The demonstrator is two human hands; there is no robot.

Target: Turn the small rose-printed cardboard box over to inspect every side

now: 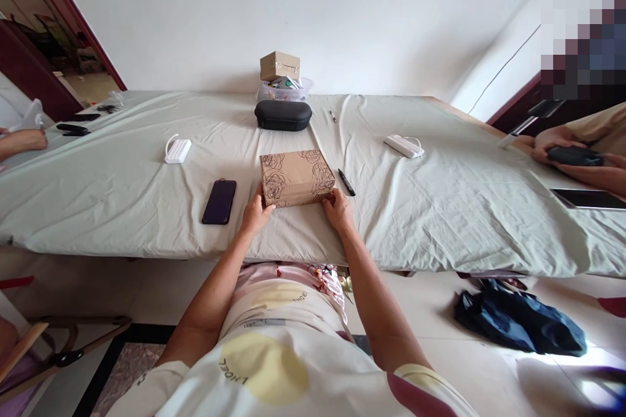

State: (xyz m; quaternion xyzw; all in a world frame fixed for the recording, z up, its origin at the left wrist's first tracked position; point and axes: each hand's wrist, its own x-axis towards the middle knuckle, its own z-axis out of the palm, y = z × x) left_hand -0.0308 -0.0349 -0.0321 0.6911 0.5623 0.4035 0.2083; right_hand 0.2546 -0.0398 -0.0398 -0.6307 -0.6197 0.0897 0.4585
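Note:
A brown cardboard box (297, 176) with dark scribbled rose-like drawings near its corners rests on the cloth-covered table in front of me. My left hand (256, 212) grips its near left corner, the thumb along the front side. At the near right corner my right hand (338, 208) holds it the same way. Just right of the box lies a black marker pen (347, 182). A dark phone (219, 202) lies flat to the left of my left hand.
Behind the box sit a black zip case (283, 116), a clear plastic bin (308, 86) and a smaller carton (280, 66). White power banks (178, 150) (403, 146) flank the middle. Other people's hands (22, 141) (562, 143) show at both sides. A dark bag (518, 319) lies on the floor.

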